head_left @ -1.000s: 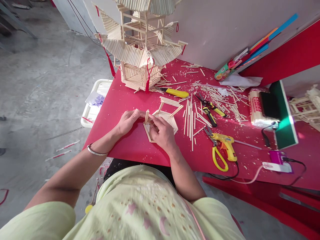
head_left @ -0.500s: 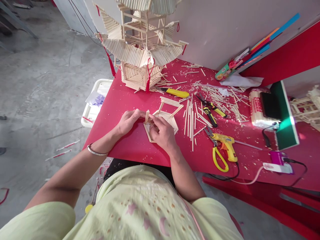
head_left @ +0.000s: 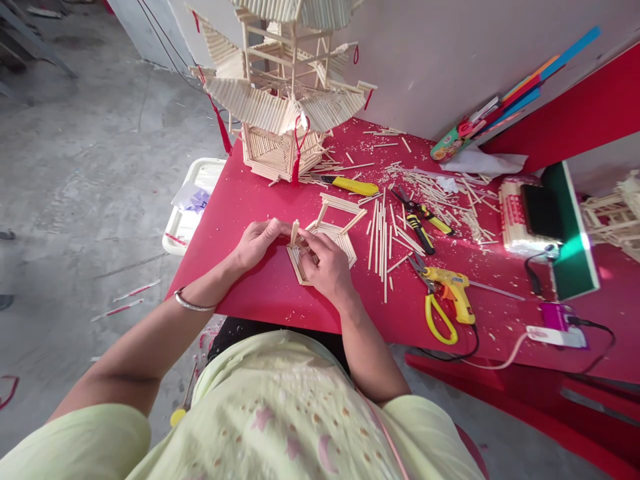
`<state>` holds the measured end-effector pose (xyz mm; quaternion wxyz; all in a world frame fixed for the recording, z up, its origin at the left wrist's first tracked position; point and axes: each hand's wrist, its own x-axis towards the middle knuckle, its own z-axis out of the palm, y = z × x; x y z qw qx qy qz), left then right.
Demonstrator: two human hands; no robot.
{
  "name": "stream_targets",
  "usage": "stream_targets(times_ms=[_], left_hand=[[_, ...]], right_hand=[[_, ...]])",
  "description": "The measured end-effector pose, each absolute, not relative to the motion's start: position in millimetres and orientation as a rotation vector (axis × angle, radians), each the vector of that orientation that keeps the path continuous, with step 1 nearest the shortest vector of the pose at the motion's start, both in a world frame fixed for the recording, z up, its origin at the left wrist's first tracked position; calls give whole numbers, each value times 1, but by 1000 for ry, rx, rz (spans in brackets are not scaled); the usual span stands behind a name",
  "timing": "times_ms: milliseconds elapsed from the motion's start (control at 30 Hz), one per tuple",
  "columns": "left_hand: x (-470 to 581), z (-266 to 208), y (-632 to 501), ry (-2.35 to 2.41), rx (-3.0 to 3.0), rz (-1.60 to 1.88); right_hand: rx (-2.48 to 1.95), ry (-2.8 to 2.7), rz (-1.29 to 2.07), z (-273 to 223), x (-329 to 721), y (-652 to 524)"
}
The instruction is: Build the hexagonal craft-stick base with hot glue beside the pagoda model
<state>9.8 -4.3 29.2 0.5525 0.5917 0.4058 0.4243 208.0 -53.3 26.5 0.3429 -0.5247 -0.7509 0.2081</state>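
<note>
On the red table in front of me lies a small hexagonal stick frame [head_left: 344, 252], built of pale wooden sticks with short posts along its edge. At its left corner a short wooden stick [head_left: 295, 233] stands upright. My left hand [head_left: 259, 244] reaches in from the left, its closed fingertips against this stick. My right hand [head_left: 327, 268] bends over the frame, thumb and fingers pinched at the stick from the other side. Its fingers partly hide the frame's near side. The exact fingertip contact is hard to make out.
A tall stick pagoda [head_left: 285, 113] with red tassels stands behind. Rightward lie loose sticks [head_left: 381, 243], a yellow utility knife [head_left: 355, 185], pliers [head_left: 423, 223], yellow-handled scissors [head_left: 437, 317] and a corded glue gun [head_left: 453, 290]. A power strip [head_left: 556, 336] sits farther right.
</note>
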Motion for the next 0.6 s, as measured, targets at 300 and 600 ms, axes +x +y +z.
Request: stream_targets(times_ms=[300, 600], left_hand=[[10, 29, -4, 953, 1420, 1004], [9, 26, -4, 961, 1412, 1006]], right_hand=[[-1361, -1967, 527, 26, 208, -53], [-1362, -1975, 525, 27, 208, -52]])
